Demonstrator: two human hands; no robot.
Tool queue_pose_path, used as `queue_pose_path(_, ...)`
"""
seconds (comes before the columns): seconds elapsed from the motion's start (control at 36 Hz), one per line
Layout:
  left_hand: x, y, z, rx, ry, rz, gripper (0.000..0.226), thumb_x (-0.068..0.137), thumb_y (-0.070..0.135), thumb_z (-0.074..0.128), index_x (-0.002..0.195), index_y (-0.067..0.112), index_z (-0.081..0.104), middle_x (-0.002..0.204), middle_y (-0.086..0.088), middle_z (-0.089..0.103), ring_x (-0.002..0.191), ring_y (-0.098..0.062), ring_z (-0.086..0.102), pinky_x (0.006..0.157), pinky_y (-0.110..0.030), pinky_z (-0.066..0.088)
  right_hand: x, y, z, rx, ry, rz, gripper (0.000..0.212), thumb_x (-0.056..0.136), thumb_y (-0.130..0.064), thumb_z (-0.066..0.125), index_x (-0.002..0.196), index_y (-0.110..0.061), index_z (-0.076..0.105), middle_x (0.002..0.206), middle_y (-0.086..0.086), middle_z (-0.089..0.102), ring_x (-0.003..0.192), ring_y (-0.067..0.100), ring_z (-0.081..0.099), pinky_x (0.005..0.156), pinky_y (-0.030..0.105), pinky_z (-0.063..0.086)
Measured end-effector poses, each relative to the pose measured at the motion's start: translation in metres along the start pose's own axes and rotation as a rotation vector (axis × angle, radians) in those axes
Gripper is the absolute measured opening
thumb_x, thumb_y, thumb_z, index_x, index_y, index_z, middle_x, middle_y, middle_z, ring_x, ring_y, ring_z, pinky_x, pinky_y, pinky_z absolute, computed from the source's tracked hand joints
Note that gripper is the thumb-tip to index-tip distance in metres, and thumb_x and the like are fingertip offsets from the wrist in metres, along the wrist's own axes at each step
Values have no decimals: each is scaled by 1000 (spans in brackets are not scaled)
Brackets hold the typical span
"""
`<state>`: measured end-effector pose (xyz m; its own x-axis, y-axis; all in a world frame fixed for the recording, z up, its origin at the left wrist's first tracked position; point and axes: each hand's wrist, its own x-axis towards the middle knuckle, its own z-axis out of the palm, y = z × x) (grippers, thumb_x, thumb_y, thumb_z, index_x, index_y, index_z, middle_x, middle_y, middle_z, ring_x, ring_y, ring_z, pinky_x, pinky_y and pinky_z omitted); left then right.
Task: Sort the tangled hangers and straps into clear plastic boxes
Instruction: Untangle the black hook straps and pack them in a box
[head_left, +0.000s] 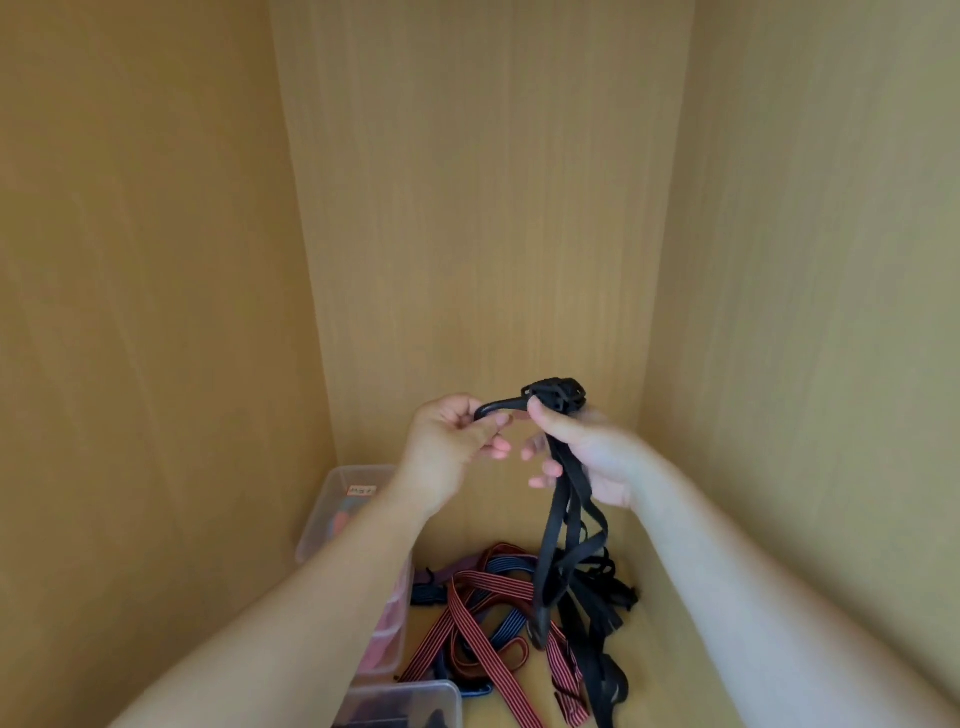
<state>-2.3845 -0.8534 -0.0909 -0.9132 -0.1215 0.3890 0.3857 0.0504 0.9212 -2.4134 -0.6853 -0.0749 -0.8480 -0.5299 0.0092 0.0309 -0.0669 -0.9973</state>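
Since sorted items go into them, two clear boxes sit at the left of the cupboard floor (657, 644): a far box (321, 514) with a small label and pink and red contents, and a near box (410, 690) cut off by the bottom edge, with dark contents I can't identify.

Left hand (447, 441): fingers curled, pinching the end of a black hook (491, 409) between thumb and fingertips. Probably it is pulling the hook out of the knot.

Right hand (592, 452): thumb clamps a black wad (558, 392) of strap and plastic against the fingers, likely to steady it while the hook works free. The lower fingers are loosely spread behind the straps.

Black straps (558, 519) hang from that grip in loops down to the pile (483, 613). They are held up high, likely so their weight separates them from the rest. The pile is red-striped, blue and black straps lying crossed over each other on the floor, right of the boxes.

Hard to tell:
- whether the wad is a knot, a buckle or a second hook
- how many black straps hang, and whether they are snagged in the pile
- whether any hangers are in the pile
- the label text, which is too small to read

The left arm covers part of the far box.
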Motion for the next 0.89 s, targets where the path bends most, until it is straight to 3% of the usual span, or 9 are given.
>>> queue_pose_path(0.08,-1,-2,1,52,-2,41,8,85,-3,65,78,0,65,61,-4,68,55,-9,65,61,-18,54,2,-3,5,63,93,-73,54,73,-58,68,100,-12,59,64,0,53,47,11,38,50,26,46)
queue_pose_path(0.17,-6,-5,4,44,-49,70,14,84,-3,66,76,8,68,75,-4,70,64,-8,68,68,-18,54,5,-5,5,86,177,-126,46,78,-52,70,94,-11,57,62,0,50,45,11,35,43,24,36)
queue_pose_path(0.22,-9,-6,3,14,-82,55,6,85,11,67,82,9,71,84,-6,72,76,-12,70,78,-22,56,5,-6,3,74,189,-142,38,83,-46,69,92,-11,57,63,1,51,45,12,36,43,23,35)
queue_pose_path(0.28,-9,-8,0,-33,-112,4,23,82,29,62,85,8,72,88,-9,73,84,-20,71,86,-31,56,4,-7,2,31,186,-155,36,82,-45,68,89,-11,57,63,2,54,45,12,37,44,24,35)
queue_pose_path(0.33,-9,-8,-4,-53,-142,-37,23,80,31,61,80,12,75,86,-8,73,84,-20,70,89,-36,55,3,-6,2,-21,184,-161,39,78,-46,69,89,-11,58,64,2,56,46,12,39,45,25,36)
queue_pose_path(0.44,-8,-9,-7,126,-145,33,16,88,10,65,80,-2,72,82,-2,65,79,-10,60,79,-19,48,2,-3,2,-74,206,-139,29,85,-39,69,89,-12,60,71,5,58,48,13,41,46,26,39)
queue_pose_path(0.56,-8,-12,-3,320,-95,112,3,82,5,72,82,4,75,92,3,57,79,4,54,73,-8,42,2,1,6,-82,254,-132,32,86,-41,68,88,-11,58,69,4,58,46,12,41,44,25,38)
queue_pose_path(0.75,-14,-18,4,564,-33,235,22,75,5,79,91,11,65,80,13,48,63,-1,45,63,-10,36,5,11,13,-60,357,-106,33,83,-42,72,90,-12,61,68,6,57,46,15,42,46,27,42)
queue_pose_path(0.89,-21,-31,2,751,-22,292,24,78,3,74,83,15,54,73,11,45,63,-7,43,59,-20,36,5,26,20,-81,356,-35,27,83,-39,71,88,-14,64,66,4,57,47,15,44,49,28,47)
